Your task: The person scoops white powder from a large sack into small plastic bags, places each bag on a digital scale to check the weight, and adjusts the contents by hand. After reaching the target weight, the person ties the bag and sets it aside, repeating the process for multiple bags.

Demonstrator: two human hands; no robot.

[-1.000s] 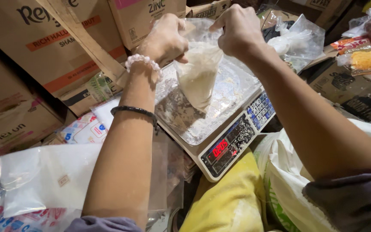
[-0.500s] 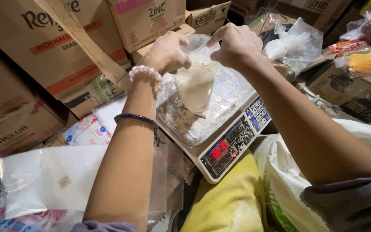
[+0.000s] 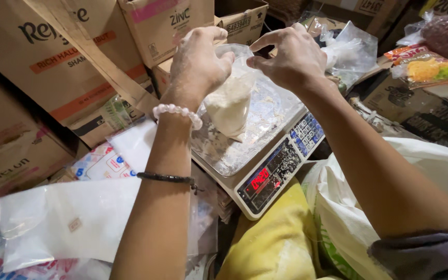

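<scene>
Nearest me, a yellow sack (image 3: 276, 243) and a white woven sack (image 3: 416, 171) are cut off by the frame's lower edge. Beyond them sits the steel-topped electronic scale (image 3: 265, 155), its red digits too blurred to make out. Above its pan, my left hand (image 3: 198, 65) and right hand (image 3: 286, 54) pinch the mouth of a small clear plastic bag of white powder (image 3: 229, 103). Brown cardboard boxes (image 3: 53, 57) stand behind.
</scene>
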